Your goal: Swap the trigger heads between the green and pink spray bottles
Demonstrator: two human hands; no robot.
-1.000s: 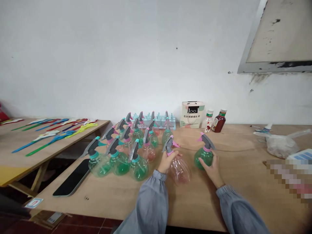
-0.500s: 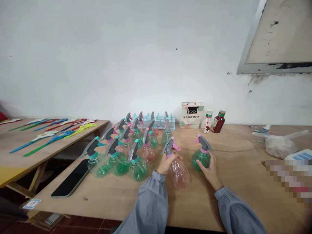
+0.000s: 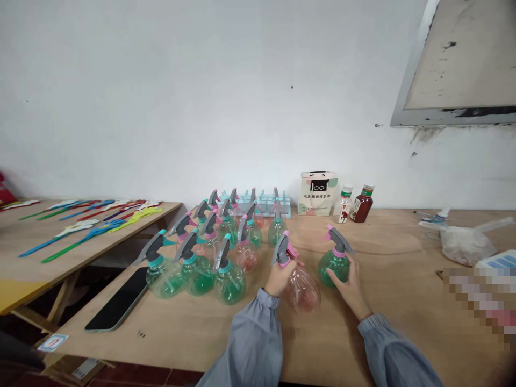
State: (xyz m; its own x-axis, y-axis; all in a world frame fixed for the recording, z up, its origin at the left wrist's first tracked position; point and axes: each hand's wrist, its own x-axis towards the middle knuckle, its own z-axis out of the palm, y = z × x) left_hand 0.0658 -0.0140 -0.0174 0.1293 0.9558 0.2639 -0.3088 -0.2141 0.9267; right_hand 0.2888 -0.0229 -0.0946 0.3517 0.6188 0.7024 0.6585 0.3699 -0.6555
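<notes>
My left hand (image 3: 279, 277) is closed round the neck of a clear pink spray bottle (image 3: 305, 293), which tilts with its grey and pink trigger head up and its round base toward the right. To the right, my right hand (image 3: 347, 280) wraps the side of a green spray bottle (image 3: 332, 267) with a pink collar and nozzle; it looks upright on the table. Left of my hands, several green and pink spray bottles stand in rows. The closest is a green spray bottle (image 3: 230, 282) with a turquoise collar.
A black phone (image 3: 118, 301) lies at the table's left. Against the wall are a pale blue rack (image 3: 262, 207), a paper bag (image 3: 316, 196), a white bottle (image 3: 344, 207) and a dark red bottle (image 3: 362, 205). A plastic bag (image 3: 465, 244) lies right. Colourful flat toys (image 3: 83, 236) cover another table.
The pink spray bottle's base has swung slightly to the right in my left hand. My right hand stays on the green bottle. The view has shifted slightly.
</notes>
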